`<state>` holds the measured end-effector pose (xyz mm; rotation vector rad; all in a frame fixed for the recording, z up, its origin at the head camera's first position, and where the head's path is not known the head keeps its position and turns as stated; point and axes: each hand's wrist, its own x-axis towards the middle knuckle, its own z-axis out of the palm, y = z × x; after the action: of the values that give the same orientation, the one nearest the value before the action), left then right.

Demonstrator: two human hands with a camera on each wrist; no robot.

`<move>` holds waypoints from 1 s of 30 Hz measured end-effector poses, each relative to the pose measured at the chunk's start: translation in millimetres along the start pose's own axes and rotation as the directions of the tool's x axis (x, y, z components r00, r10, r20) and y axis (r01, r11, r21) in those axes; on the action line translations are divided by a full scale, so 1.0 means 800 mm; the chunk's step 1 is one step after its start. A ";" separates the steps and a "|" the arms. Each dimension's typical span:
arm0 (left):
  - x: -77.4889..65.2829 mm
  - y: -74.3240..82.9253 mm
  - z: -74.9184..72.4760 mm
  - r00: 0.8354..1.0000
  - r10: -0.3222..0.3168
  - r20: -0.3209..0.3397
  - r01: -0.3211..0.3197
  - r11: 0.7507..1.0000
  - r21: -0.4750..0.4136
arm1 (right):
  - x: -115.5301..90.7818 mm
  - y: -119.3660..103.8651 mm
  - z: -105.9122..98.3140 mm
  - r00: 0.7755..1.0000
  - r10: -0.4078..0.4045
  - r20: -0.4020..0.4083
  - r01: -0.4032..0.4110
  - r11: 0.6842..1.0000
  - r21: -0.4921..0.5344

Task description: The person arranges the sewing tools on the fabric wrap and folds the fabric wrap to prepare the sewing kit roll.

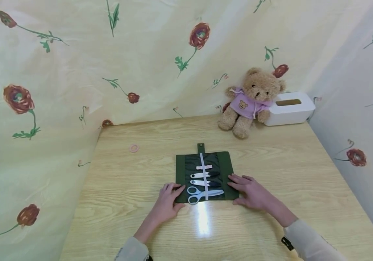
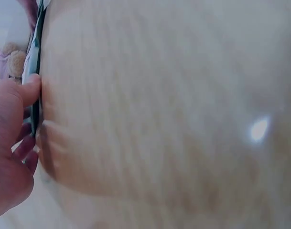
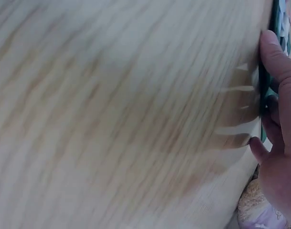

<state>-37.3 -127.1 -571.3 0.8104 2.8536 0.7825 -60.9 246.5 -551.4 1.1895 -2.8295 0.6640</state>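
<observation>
Green pouch (image 1: 180, 170): one pair of scissors (image 1: 214, 193), two black-and-white tools (image 1: 197, 175), left hand (image 1: 167, 203), right hand (image 1: 251, 190), fingers (image 1: 238, 179) spread at its edges

— Pouch (image 1: 227, 165)?
— Dark green, side bands mid green; strap (image 1: 202, 160) whitish.
— Contents?
— Scissors (image 1: 202, 194), pale blue. Two slim tools (image 1: 197, 182), white and black. Small strip (image 1: 208, 167), pinkish white.
— Ring (image 1: 134, 145)?
— Pink.
— Bear (image 1: 260, 84)?
— Light brown; hoodie (image 1: 249, 109) lilac, brown bear-face motif.
— Box (image 1: 287, 116)?
— White.
— Tabletop (image 1: 140, 174)?
— Pale wood grain.
— Backdrop (image 1: 153, 54)?
— Cream, scattered red flowers, green stems and leaves.
— Sleeves (image 1: 313, 243)?
— Light beige.
</observation>
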 end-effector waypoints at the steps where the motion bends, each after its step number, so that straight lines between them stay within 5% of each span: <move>1: 0.001 -0.001 -0.003 1.000 0.006 0.005 -0.006 1.000 0.007 | 0.000 0.001 0.000 1.000 -0.003 0.003 0.003 1.000 -0.005; 11: 0.004 -0.015 -0.011 0.994 0.091 -0.065 -0.087 0.994 0.065 | 0.000 0.007 0.003 0.995 -0.066 -0.079 0.064 0.998 -0.026; 23: 0.012 -0.031 -0.001 0.969 0.131 -0.208 -0.138 0.990 -0.021 | 0.006 0.015 0.007 0.984 -0.010 -0.179 0.023 0.997 0.074; 30: 0.027 -0.030 -0.001 0.954 0.047 -0.296 -0.098 0.982 -0.160 | 0.010 0.014 0.006 0.972 0.059 -0.228 -0.024 0.988 0.156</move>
<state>-67.3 -133.8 -580.7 0.8440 2.9582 1.2374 -73.4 246.5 -559.0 0.9959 -2.6554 0.9677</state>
